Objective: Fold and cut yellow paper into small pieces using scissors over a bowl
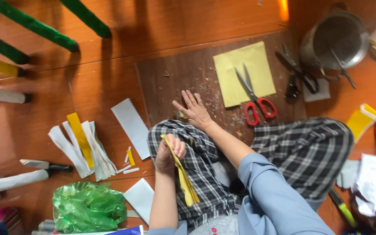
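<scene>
My left hand (169, 152) is shut on a bundle of yellow paper strips (185, 182) that hangs over my checked trouser leg. My right hand (194, 111) lies flat, palm down and fingers apart, on a dark brown board (170, 78) just beyond my knee. It holds nothing. Further right on the board lies a yellow paper sheet (240, 65), with red-handled scissors (254, 99) resting across its lower edge, a hand's width from my right hand.
A pile of white and yellow strips (81, 150) and a white paper piece (131, 122) lie at left. A green plastic bag (88, 206) sits bottom left near a knife (44, 165). Black scissors (300, 76) and a metal pot (337, 39) stand top right. Green wrapped sticks (31, 24) cross the top left.
</scene>
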